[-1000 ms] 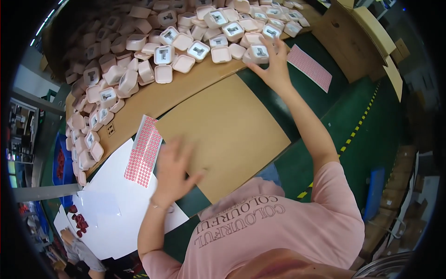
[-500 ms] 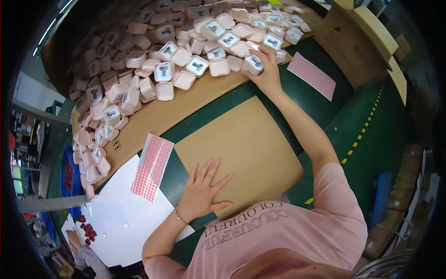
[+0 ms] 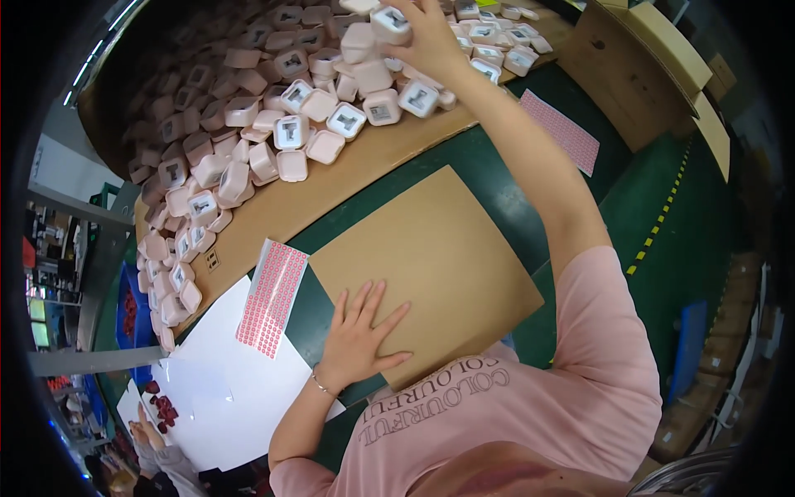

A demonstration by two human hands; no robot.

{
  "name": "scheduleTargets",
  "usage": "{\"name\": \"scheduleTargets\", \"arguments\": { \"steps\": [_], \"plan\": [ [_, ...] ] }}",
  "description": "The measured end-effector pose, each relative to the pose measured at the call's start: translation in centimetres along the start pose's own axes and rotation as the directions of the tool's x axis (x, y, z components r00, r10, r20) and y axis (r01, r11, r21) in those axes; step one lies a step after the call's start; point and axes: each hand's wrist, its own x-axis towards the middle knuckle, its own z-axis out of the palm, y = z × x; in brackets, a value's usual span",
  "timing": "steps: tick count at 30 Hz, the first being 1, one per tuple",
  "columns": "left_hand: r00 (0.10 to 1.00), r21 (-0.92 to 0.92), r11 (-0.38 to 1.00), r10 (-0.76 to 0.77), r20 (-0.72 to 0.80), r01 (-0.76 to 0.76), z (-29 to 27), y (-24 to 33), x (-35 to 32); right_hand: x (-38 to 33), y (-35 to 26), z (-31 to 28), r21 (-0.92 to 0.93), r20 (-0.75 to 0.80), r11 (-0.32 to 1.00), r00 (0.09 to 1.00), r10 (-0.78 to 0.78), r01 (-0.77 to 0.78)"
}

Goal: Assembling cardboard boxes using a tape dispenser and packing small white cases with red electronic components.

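Right hand [image 3: 426,37]: fingers closed around one pink case [image 3: 391,23], lifted over the pile [image 3: 248,132] at the desk's far edge. Left hand [image 3: 358,335]: spread flat, pressing the cardboard sheet [image 3: 431,265] near the desk's front edge, beside a sticker sheet [image 3: 272,296].

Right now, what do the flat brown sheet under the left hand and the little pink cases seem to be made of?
The flat brown sheet looks like cardboard: matte, tan, stiff and thin-edged. The little pink cases look like moulded plastic, smooth with rounded corners and a faint sheen. The one in the right hand looks the same.
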Motion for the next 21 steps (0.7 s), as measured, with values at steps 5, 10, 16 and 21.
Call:
{"name": "scheduleTargets", "arguments": {
  "steps": [5,10,16,21],
  "plan": [
    [1.000,-0.052,0.999,0.010,-0.023,-0.012,0.3,-0.5,0.4,-2.4,2.7,1.3,-0.096,0.132,0.995,0.990,0.048,-0.036],
    [0.999,-0.063,0.998,-0.016,-0.031,0.014,0.0,-0.5,-0.1,-9.9,-0.3,-6.0,-0.281,0.256,0.954,0.949,0.182,-0.107],
    [0.999,-0.080,0.996,0.040,-0.014,-0.041,0.2,-2.0,0.8,-21.3,4.2,-17.1,-0.714,0.273,0.633,0.714,0.644,-0.298],
    [0.999,-0.070,0.997,0.030,-0.025,-0.032,-0.2,-2.5,2.4,-23.2,7.0,-20.6,-0.891,0.070,0.239,0.402,0.913,-0.387]
  ]
}}
